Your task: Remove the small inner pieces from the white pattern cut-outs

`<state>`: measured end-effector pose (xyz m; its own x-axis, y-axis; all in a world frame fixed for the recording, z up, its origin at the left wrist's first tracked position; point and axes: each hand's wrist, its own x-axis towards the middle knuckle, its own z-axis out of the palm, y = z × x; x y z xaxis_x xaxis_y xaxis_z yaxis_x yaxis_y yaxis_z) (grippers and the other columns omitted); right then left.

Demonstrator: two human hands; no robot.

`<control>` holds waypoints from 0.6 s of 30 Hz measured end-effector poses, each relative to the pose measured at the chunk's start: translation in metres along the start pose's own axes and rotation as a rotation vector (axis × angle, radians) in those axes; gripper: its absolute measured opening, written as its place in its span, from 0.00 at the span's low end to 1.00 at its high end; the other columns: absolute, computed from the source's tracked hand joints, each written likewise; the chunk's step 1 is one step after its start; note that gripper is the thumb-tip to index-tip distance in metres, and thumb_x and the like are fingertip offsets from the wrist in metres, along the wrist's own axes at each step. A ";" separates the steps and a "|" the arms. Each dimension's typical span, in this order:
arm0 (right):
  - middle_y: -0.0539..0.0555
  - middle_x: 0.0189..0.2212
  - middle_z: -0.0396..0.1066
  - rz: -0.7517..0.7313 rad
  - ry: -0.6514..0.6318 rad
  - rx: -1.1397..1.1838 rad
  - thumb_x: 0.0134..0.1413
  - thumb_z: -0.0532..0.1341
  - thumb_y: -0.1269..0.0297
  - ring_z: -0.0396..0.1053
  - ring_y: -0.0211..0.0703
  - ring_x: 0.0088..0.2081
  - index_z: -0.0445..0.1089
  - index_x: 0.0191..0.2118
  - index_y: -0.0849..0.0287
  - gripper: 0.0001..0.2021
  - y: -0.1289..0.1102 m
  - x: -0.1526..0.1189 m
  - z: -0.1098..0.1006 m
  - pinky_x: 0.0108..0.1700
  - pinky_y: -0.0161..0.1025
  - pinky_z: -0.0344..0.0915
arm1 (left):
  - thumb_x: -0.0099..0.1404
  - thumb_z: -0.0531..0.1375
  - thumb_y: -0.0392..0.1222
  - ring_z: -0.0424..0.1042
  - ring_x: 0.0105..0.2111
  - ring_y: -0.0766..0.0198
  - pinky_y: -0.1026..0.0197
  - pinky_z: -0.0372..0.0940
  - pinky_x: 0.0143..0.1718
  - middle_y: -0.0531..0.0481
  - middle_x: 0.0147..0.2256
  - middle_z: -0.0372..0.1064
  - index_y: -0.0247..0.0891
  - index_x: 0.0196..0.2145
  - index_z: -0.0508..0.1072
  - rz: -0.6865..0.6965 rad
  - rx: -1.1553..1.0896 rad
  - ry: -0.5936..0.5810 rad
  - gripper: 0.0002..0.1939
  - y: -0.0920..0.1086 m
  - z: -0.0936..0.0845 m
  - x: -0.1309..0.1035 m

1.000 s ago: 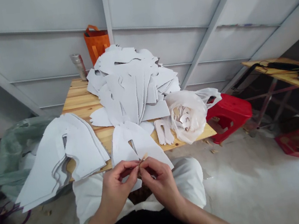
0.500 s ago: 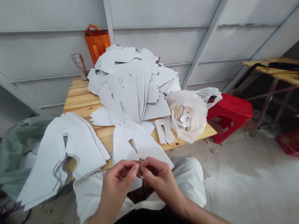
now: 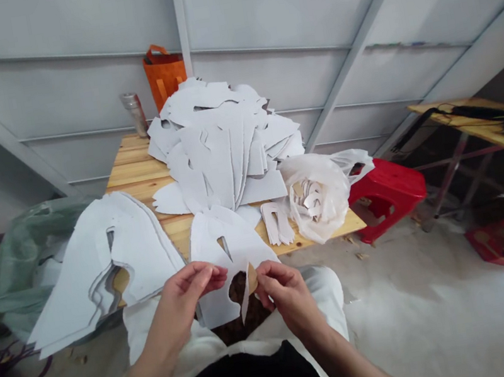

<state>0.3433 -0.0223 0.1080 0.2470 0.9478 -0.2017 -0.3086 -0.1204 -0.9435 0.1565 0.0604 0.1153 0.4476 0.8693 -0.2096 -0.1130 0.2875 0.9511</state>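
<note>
A white cut sheet (image 3: 217, 305) with a slot and a curved opening lies at the table's near edge and over my lap. My right hand (image 3: 281, 286) pinches its curved edge beside the opening, where a tan underside is turned up. Over the sheet's left part is my left hand (image 3: 195, 283), its thumb and fingers pressed together; whether anything is between them is too small to tell. Left of it rests a stack of similar white sheets (image 3: 143, 257). Beyond the sheet rises a large heap of white pieces (image 3: 212, 150).
Small white strips (image 3: 277, 223) lie beside a clear plastic bag (image 3: 330, 201) of scraps. A red stool (image 3: 391, 192) stands at the right, a green bag (image 3: 20, 269) at the left. An orange bag (image 3: 164, 75) and a metal flask (image 3: 135, 114) are at the back.
My hands have moved apart, the left one to the left and the right one to the right. The sheet's edge is now folded up at my right hand, showing its tan side.
</note>
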 end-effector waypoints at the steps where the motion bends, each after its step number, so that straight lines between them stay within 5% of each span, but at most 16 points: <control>1: 0.45 0.16 0.62 -0.034 -0.006 -0.079 0.53 0.63 0.60 0.55 0.31 0.17 0.70 0.27 0.59 0.09 -0.003 -0.001 0.001 0.21 0.31 0.51 | 0.67 0.65 0.54 0.78 0.42 0.56 0.57 0.73 0.49 0.44 0.40 0.79 0.37 0.37 0.80 0.009 0.021 -0.023 0.16 0.000 0.002 0.000; 8: 0.48 0.24 0.68 -0.404 -0.048 -0.519 0.52 0.58 0.71 0.62 0.34 0.24 0.69 0.25 0.59 0.07 -0.011 -0.006 0.014 0.28 0.32 0.58 | 0.60 0.69 0.48 0.72 0.31 0.64 0.65 0.68 0.35 0.52 0.29 0.75 0.38 0.31 0.76 -0.022 0.167 -0.128 0.12 0.002 0.016 0.006; 18: 0.48 0.25 0.67 -0.411 0.011 -0.713 0.63 0.59 0.64 0.62 0.35 0.25 0.66 0.32 0.57 0.07 -0.002 -0.006 0.015 0.28 0.33 0.59 | 0.62 0.67 0.46 0.72 0.34 0.62 0.63 0.68 0.39 0.50 0.31 0.75 0.38 0.32 0.77 0.066 0.219 -0.123 0.08 0.000 0.021 -0.006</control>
<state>0.3284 -0.0234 0.1149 0.2236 0.9545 0.1974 0.4649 0.0736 -0.8823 0.1723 0.0463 0.1210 0.5515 0.8241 -0.1292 0.0436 0.1262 0.9910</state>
